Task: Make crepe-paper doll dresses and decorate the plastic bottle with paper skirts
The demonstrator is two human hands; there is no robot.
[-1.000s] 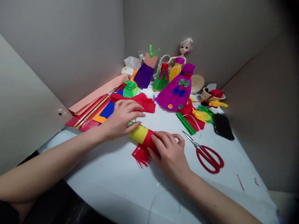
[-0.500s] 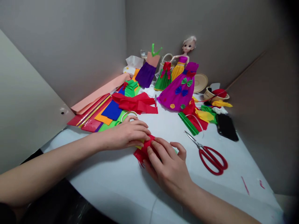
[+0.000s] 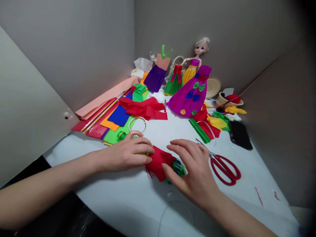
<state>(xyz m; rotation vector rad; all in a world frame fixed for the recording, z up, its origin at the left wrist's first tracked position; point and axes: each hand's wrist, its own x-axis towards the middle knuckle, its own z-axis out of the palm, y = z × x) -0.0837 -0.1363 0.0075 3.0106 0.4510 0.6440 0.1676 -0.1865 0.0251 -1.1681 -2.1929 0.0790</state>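
Observation:
My left hand (image 3: 130, 149) lies over a bottle-like thing wrapped in coloured crepe paper, its fingers curled round it and pressing on the paper. Beyond the knuckles shows a green cap-like end (image 3: 121, 135). From under my fingertips runs a band of red fringed paper (image 3: 158, 163), with green and blue fringe (image 3: 179, 167) at its right end. My right hand (image 3: 191, 168) hovers beside that fringed end, fingers and thumb spread apart and nothing held. Red-handled scissors (image 3: 225, 169) lie just right of it, their blades partly behind my fingers.
A roll of tape or ring (image 3: 137, 125) lies behind my left hand. Folded coloured paper (image 3: 118, 115) covers the left side. Paper dresses (image 3: 189, 95) and a doll (image 3: 200, 49) stand at the back. A black phone (image 3: 240, 135) and a bowl (image 3: 229, 100) are at the right.
My right hand has lifted off the red paper and opened, moving right. My left hand has shifted slightly left and down, and the green cap-like end and the green and blue fringe now show.

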